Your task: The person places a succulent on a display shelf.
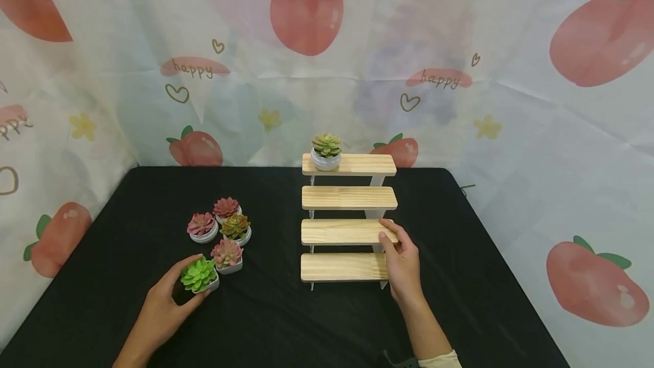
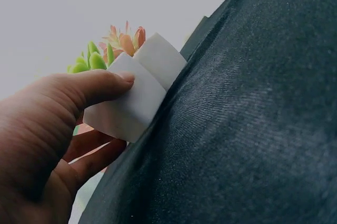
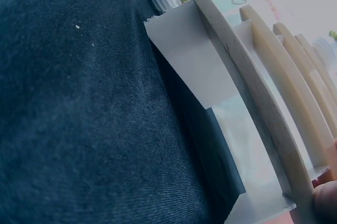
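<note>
My left hand (image 1: 166, 302) holds a bright green succulent (image 1: 198, 275) in a white angular pot, thumb on one side and fingers round the other. In the left wrist view its pot (image 2: 124, 100) stands low at the black cloth, overlapping the pot (image 2: 160, 61) of a pink succulent. A four-tier wooden display stand (image 1: 347, 233) with white side supports stands right of centre. My right hand (image 1: 405, 268) grips the right end of its second board from the bottom, thumb at the front. On the top board's left end sits a green succulent (image 1: 326, 151) in a round white pot.
Beside the left hand is a pink succulent (image 1: 227, 255). Behind it cluster an orange-green succulent (image 1: 235, 227) and two reddish ones, (image 1: 201, 225) nearer left and another behind. Black cloth (image 1: 276, 311) covers the table; a fruit-print curtain (image 1: 327, 90) encloses it.
</note>
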`<action>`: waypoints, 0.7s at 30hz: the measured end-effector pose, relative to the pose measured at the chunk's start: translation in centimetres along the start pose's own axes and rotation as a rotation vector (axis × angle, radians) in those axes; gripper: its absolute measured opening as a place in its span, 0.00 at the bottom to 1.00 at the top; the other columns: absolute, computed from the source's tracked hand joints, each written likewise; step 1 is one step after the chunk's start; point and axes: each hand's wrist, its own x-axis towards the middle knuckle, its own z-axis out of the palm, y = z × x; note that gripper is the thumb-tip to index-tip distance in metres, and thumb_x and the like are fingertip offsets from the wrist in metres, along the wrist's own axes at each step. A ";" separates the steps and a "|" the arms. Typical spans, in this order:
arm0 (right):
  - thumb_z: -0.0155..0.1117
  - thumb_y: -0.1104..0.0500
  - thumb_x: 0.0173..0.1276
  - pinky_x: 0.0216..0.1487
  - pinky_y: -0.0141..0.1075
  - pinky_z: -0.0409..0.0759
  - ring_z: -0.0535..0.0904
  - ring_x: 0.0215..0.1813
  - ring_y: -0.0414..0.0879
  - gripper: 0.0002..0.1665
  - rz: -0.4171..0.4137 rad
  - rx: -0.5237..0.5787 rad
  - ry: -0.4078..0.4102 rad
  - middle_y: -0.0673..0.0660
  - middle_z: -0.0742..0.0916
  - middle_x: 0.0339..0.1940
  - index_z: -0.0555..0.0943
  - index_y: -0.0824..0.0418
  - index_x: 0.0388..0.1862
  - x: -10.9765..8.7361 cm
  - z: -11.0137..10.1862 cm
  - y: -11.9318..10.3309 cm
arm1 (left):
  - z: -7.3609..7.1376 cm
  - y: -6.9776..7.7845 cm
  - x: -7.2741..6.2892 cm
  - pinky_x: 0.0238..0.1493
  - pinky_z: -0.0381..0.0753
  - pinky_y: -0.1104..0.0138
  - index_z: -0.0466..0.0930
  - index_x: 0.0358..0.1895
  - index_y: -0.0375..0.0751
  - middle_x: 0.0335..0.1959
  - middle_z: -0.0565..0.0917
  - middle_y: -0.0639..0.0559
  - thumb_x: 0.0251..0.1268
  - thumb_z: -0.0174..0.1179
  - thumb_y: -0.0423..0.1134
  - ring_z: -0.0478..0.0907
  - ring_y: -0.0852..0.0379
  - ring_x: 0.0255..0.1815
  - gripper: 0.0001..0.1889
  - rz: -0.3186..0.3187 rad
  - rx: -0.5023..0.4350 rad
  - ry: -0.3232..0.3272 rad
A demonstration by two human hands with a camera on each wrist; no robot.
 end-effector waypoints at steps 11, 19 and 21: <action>0.57 0.63 0.81 0.72 0.46 0.63 0.65 0.75 0.48 0.21 -0.017 -0.010 0.004 0.61 0.70 0.77 0.77 0.62 0.70 0.0 0.0 0.1 | -0.2 0.1 0.1 0.44 0.79 0.76 0.72 0.73 0.45 0.62 0.79 0.45 0.52 0.80 0.28 0.79 0.54 0.53 0.42 -0.001 -0.004 0.057; 0.57 0.63 0.81 0.71 0.48 0.63 0.66 0.74 0.49 0.21 -0.018 -0.017 0.007 0.61 0.71 0.77 0.77 0.63 0.70 0.1 0.0 0.1 | -0.5 0.5 0.1 0.43 0.83 0.70 0.64 0.77 0.49 0.54 0.83 0.43 0.52 0.80 0.28 0.81 0.50 0.49 0.49 -0.012 0.015 0.088; 0.57 0.63 0.81 0.72 0.48 0.62 0.65 0.75 0.49 0.22 -0.017 -0.016 0.005 0.60 0.70 0.77 0.77 0.63 0.70 0.1 0.0 0.0 | -0.6 0.7 0.1 0.42 0.82 0.70 0.64 0.77 0.47 0.52 0.83 0.42 0.51 0.80 0.28 0.82 0.50 0.48 0.48 -0.018 0.017 0.094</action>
